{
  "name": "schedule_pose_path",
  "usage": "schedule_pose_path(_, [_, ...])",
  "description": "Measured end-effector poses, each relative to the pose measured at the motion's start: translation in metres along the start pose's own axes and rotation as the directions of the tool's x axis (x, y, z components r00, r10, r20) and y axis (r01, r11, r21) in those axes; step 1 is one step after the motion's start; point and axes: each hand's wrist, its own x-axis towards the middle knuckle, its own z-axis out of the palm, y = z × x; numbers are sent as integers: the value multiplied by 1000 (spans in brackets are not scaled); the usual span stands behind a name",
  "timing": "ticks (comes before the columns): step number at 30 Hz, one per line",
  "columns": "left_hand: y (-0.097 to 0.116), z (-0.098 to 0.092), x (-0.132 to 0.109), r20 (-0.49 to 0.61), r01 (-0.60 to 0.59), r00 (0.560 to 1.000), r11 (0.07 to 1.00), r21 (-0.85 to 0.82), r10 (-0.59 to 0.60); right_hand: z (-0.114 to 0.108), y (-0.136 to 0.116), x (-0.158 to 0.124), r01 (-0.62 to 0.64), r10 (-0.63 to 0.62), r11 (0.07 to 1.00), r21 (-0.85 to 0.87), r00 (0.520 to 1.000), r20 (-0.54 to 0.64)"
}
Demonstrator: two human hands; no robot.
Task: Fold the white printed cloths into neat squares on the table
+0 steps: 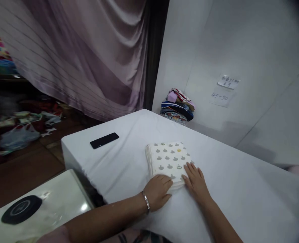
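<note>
A folded white cloth with grey apple-like shapes and a few yellow ones lies on the white-covered table. My left hand is at its near left corner, fingers bent together over the edge and the thumb below them in front. A silver bracelet circles the left wrist. Along the near right edge lies my right hand, its fingers stretched out and slightly apart, touching the cloth. Several layers show at the cloth's left side.
A black phone lies on the table's left part. Folded fabrics are stacked beyond the far edge by the wall. At lower left stands a pale glossy surface with a dark oval piece. A mauve curtain hangs behind.
</note>
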Motion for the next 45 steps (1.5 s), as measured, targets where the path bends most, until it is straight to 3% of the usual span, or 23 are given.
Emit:
schedule_pose_path(2, [-13,-5,-6,-49,76,996,995,-69,-79,7,4,-2,11,-9,997,-80,1000,23])
schedule_pose_path(4, [-31,-13,-6,-127,232,961,966,-118,-246,10,6,-4,14,-12,995,-102,1000,19])
schedule_pose_path(6, [-55,-25,-1,-206,412,874,895,-170,-441,10,6,-6,19,-19,995,-100,1000,2])
schedule_pose_path(10, [-99,-42,19,-167,636,700,713,-297,-694,10,6,-7,7,-9,997,-74,1000,-17])
schedule_pose_path(13, [-116,-40,31,-123,710,613,612,-348,-781,11,6,-6,0,-1,998,-62,1000,-10])
schedule_pose_path(17, [-122,-29,42,-81,765,547,537,-355,-833,12,9,-7,13,-14,998,-64,1000,-14])
schedule_pose_path(26, [-113,-22,55,-59,786,529,515,-344,-847,16,15,-8,37,-39,998,-55,999,-23])
schedule_pose_path(45, [-113,-16,41,20,783,488,428,-451,-873,14,15,-9,42,-42,998,-36,999,-16])
